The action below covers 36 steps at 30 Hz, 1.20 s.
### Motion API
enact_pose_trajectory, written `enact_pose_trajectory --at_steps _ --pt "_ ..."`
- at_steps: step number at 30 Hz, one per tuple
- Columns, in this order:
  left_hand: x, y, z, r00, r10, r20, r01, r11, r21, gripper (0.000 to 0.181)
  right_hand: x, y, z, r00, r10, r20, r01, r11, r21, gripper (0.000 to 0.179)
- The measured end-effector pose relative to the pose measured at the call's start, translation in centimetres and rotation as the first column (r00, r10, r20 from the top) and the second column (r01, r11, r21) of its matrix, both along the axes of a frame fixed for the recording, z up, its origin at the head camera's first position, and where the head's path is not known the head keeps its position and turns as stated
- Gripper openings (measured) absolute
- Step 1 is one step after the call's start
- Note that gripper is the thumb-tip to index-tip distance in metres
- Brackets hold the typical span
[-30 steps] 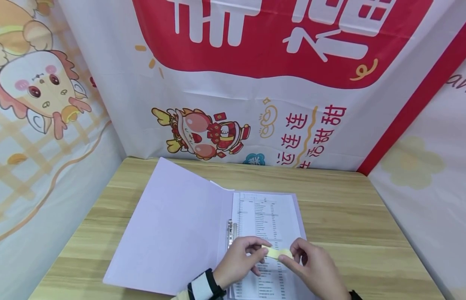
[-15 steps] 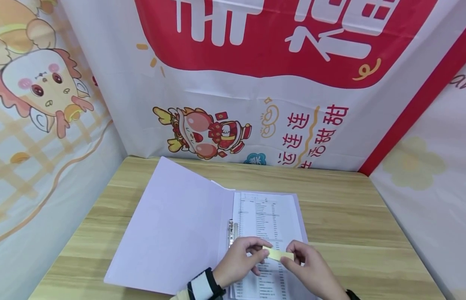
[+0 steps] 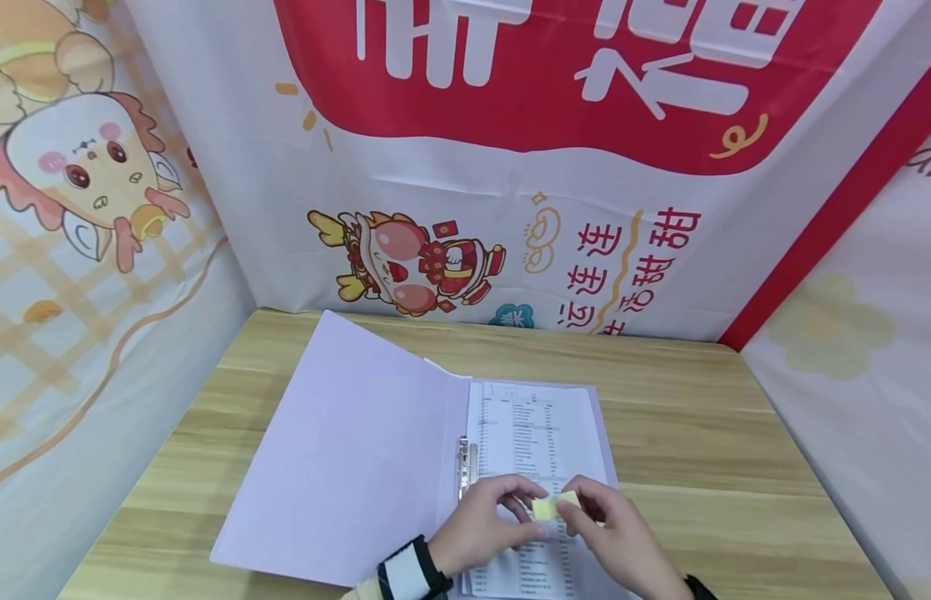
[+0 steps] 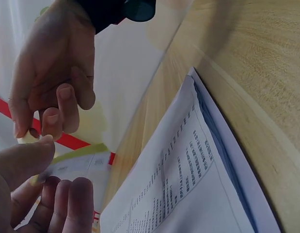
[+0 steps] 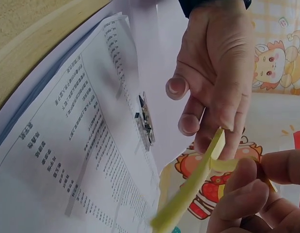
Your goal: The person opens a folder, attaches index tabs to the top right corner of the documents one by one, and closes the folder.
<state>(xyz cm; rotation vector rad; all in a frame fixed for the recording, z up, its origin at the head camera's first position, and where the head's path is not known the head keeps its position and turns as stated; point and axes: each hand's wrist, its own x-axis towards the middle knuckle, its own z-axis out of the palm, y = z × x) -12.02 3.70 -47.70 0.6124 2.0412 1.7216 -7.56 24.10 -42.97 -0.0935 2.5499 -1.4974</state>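
A small pad of yellow sticky notes [image 5: 186,194] hangs over the printed pages; its pale printed back [image 4: 82,166] faces the left wrist view. My left hand [image 3: 480,521] pinches one end of this pad between thumb and fingers. With thumb and index finger, my right hand [image 3: 618,533] grips a sticky note [image 5: 225,165], which bends up away from the pad while one part of it still joins it. Below both hands lies an open lilac ring binder [image 3: 360,450], with printed sheets [image 3: 536,442] on its right side and a metal clip [image 5: 145,121] along the spine.
The binder rests on a wood-grain table [image 3: 683,425]. Its cover lies opened out to the left. Printed cloth hangings [image 3: 435,175] stand behind the table and at both sides.
My right hand has shifted slightly left toward my left hand. The yellow strip, stretched fairly flat between the hands earlier, now shows a top note folded back from the pad.
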Motion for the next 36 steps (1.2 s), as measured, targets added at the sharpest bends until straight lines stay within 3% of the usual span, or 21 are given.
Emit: enact_pose_trajectory --at_steps 7,15,22,29,36 --pt "0.0 0.3 -0.3 1.0 -0.013 -0.001 0.013 1.0 -0.019 0.03 0.2 -0.4 0.3 0.999 0.031 -0.042 -0.033 0.998 -0.045 0.016" --pt "0.2 0.5 -0.9 0.999 -0.029 0.028 0.028 0.999 0.028 0.027 0.3 -1.0 0.8 0.992 0.064 -0.113 -0.074 0.993 -0.089 0.015" --pt "0.4 0.7 -0.9 0.999 0.005 0.051 -0.008 0.998 0.062 0.024 0.4 -1.2 1.1 0.988 0.074 -0.135 -0.09 0.988 -0.123 0.015" --pt "0.4 0.7 -0.9 0.999 0.032 0.044 -0.036 0.996 0.077 0.021 0.3 -1.1 1.4 0.998 -0.026 -0.053 0.022 0.996 -0.082 0.024" --pt "0.4 0.7 -0.6 0.999 0.048 0.022 -0.05 0.995 0.09 0.018 0.2 -1.0 1.4 0.992 -0.13 0.005 0.13 0.992 -0.002 0.02"
